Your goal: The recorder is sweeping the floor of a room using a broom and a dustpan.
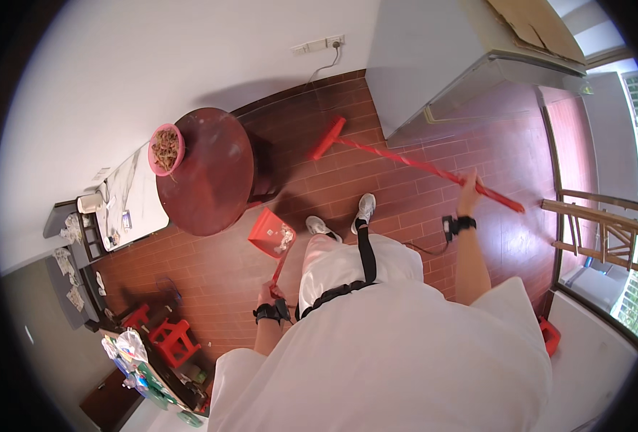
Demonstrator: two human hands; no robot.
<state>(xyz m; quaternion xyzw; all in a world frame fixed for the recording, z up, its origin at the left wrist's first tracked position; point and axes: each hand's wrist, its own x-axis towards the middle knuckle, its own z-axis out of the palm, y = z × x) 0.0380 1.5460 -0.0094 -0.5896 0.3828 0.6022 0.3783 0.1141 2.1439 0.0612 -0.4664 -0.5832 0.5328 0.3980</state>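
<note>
My right hand (468,194) grips the handle of a red broom (405,159) near its upper end. The broom head (328,139) points towards the wall, over the brown tiled floor; whether its bristles touch the tiles I cannot tell. Down on the left, my left hand (270,295) is closed around the short handle of a red dustpan (267,229). Pale crumpled scraps (285,238) lie in the pan near its handle side. Both wrists wear black straps with a small device.
A round dark-red table (211,173) bears a pink basin (166,150) heaped with brownish dried pieces. A tall grey cabinet-like appliance (427,59) stands by the wall. Red plastic stools (175,343) are at lower left. A wooden ladder (600,213) leans at the right doorway.
</note>
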